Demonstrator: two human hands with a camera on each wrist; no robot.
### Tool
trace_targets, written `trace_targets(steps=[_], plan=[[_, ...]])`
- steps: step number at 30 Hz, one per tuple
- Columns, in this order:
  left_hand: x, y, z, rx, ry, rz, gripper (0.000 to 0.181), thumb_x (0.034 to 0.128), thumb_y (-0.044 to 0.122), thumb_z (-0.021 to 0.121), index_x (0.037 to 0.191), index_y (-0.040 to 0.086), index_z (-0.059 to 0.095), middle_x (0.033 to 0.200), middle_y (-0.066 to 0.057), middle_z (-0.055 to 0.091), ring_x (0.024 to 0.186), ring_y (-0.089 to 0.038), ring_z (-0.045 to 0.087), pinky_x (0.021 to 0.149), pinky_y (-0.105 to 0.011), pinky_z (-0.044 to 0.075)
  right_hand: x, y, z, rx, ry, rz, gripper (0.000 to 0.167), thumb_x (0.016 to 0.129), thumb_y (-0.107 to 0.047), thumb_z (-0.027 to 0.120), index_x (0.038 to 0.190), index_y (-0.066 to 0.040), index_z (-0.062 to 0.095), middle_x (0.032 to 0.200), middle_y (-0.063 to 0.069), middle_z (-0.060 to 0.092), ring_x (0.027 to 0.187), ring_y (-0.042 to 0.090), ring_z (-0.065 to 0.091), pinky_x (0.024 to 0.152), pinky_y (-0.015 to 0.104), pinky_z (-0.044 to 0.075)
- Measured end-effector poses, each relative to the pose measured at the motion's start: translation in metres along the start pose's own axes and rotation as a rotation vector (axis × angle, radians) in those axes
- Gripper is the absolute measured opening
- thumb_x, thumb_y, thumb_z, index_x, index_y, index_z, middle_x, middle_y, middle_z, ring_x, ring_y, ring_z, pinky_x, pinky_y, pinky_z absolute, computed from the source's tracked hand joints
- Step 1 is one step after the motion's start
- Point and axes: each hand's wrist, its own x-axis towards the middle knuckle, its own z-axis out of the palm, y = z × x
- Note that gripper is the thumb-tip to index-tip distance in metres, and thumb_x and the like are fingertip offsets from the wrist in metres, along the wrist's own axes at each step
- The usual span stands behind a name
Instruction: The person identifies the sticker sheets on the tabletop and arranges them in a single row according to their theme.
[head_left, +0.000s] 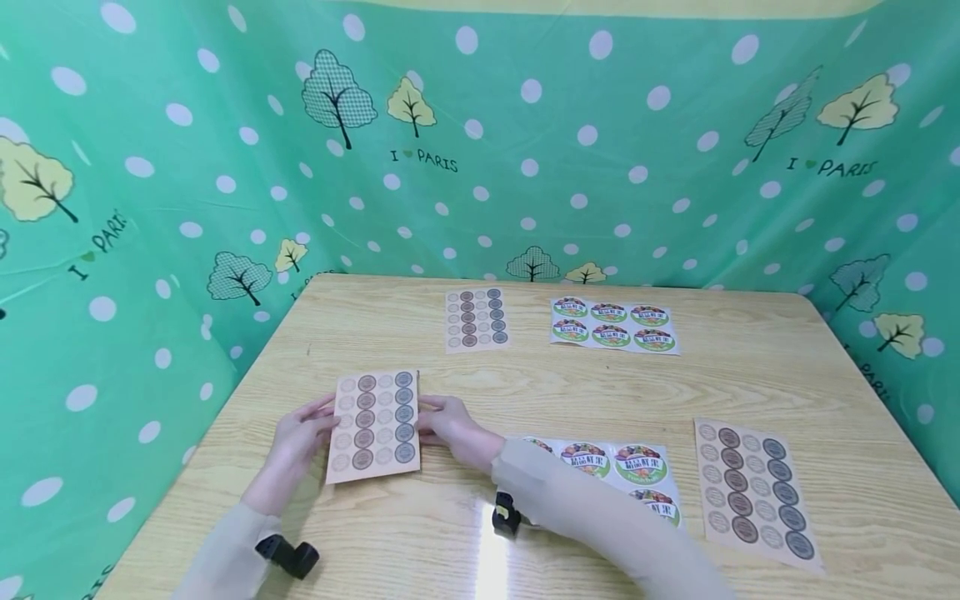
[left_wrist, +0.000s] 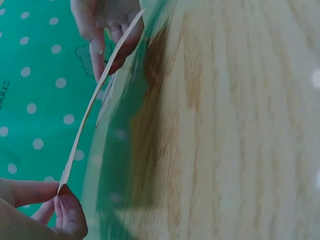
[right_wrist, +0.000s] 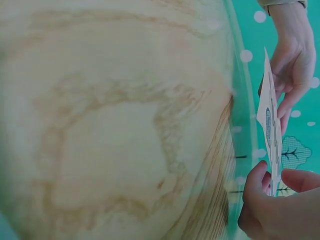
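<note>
Between both hands, a beige sheet of round stickers (head_left: 374, 427) in pale, brown and grey columns is held above the table. My left hand (head_left: 296, 442) pinches its left edge between thumb and fingers, as the left wrist view shows with the left hand (left_wrist: 50, 207) at the sheet's edge (left_wrist: 82, 122). On the opposite edge, my right hand (head_left: 457, 429) pinches the sheet; the right wrist view has the right hand (right_wrist: 280, 200) gripping the thin edge-on sheet (right_wrist: 270, 125). Parts of the fingers are hidden behind the sheet.
Similar beige sticker sheets lie at the back (head_left: 477, 320) and at the right (head_left: 757, 492) of the wooden table (head_left: 585, 392). Fruit-label sheets lie at the back (head_left: 614, 326) and under the right forearm (head_left: 641, 467). A green dotted curtain (head_left: 480, 208) surrounds the table.
</note>
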Motion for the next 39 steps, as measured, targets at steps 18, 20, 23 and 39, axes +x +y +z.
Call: trace_targets(steps=[18, 20, 23, 39], plan=[[0.034, 0.01, -0.012, 0.089, -0.074, 0.026, 0.057, 0.0833, -0.005, 0.049, 0.136, 0.0, 0.028, 0.092, 0.003, 0.055, 0.075, -0.002, 0.057, 0.071, -0.017, 0.049, 0.022, 0.001, 0.01, 0.031, 0.005, 0.036, 0.059, 0.075, 0.012, 0.055, 0.13, -0.004, 0.041, 0.084, 0.017, 0.064, 0.062, 0.016, 0.06, 0.066, 0.031, 0.054], [0.038, 0.011, -0.013, 0.092, -0.086, 0.027, 0.057, 0.0835, -0.006, 0.048, 0.136, 0.0, 0.027, 0.09, 0.004, 0.056, 0.075, -0.002, 0.057, 0.07, -0.018, 0.049, 0.025, 0.001, 0.011, 0.032, 0.004, 0.038, 0.059, 0.076, 0.012, 0.055, 0.131, -0.004, 0.04, 0.084, 0.017, 0.064, 0.064, 0.018, 0.061, 0.067, 0.031, 0.054], [0.043, 0.012, -0.017, 0.093, -0.106, 0.031, 0.058, 0.0835, -0.007, 0.047, 0.136, -0.001, 0.025, 0.088, 0.005, 0.057, 0.075, -0.002, 0.057, 0.069, -0.018, 0.049, 0.029, 0.001, 0.014, 0.053, -0.005, 0.043, 0.062, 0.075, 0.013, 0.055, 0.132, -0.004, 0.038, 0.085, 0.019, 0.064, 0.066, 0.021, 0.062, 0.067, 0.033, 0.054], [0.067, 0.018, -0.027, 0.181, -0.101, 0.041, 0.059, 0.0824, -0.01, 0.045, 0.137, -0.001, 0.024, 0.084, 0.007, 0.059, 0.069, -0.001, 0.056, 0.061, -0.017, 0.048, 0.05, -0.002, 0.031, 0.082, 0.01, 0.067, 0.074, 0.07, 0.019, 0.055, 0.136, -0.007, 0.033, 0.08, 0.02, 0.063, 0.062, 0.021, 0.061, 0.064, 0.032, 0.054]])
